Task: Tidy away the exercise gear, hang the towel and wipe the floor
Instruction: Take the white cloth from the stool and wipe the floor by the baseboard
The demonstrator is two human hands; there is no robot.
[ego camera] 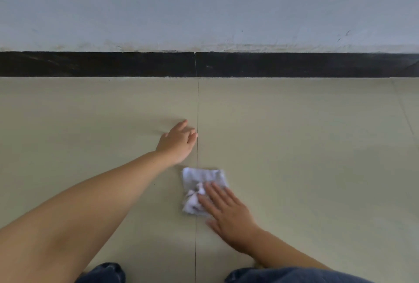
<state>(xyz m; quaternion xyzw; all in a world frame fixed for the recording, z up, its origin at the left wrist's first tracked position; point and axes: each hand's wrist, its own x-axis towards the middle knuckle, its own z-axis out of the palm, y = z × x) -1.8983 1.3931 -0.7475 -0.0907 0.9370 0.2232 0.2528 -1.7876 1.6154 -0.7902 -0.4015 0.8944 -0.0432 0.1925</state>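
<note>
No text, label, brand, number or sign can be read anywhere in the view. The crumpled cloth (199,188) on the floor (306,146) shows only grey-and-white mottling with no lettering, and the black skirting (97,64) and the pale wall (204,6) above it carry scuffs and smudges but no writing.
</note>
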